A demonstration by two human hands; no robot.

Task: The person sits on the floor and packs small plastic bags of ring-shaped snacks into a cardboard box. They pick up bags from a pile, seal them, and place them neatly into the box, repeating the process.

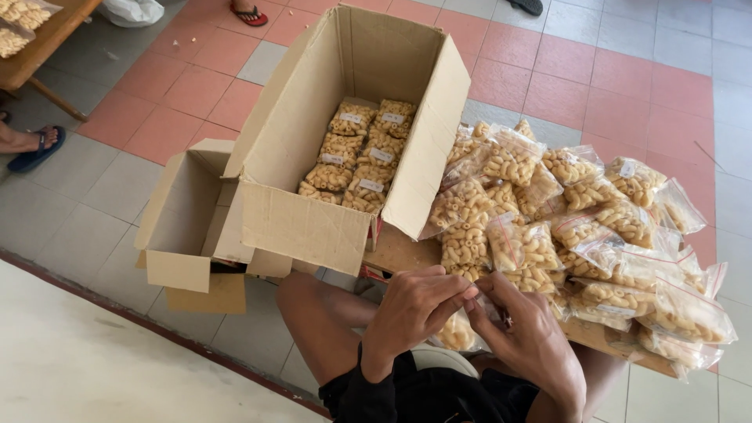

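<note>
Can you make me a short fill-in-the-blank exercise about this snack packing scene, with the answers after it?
1. The packed snack bags stand in rows inside the large cardboard ____.
2. The loose pile of snack bags lies to the ____ of the large box.
3. The left hand and right hand meet over one small ____ of snacks on the lap.
4. The smaller open box on the floor has ____ inside it.

Missing words: box; right; bag; nothing

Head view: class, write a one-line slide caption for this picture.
Two hands, left and right, pinch a snack bag beside a bag pile and half-filled carton.
</note>
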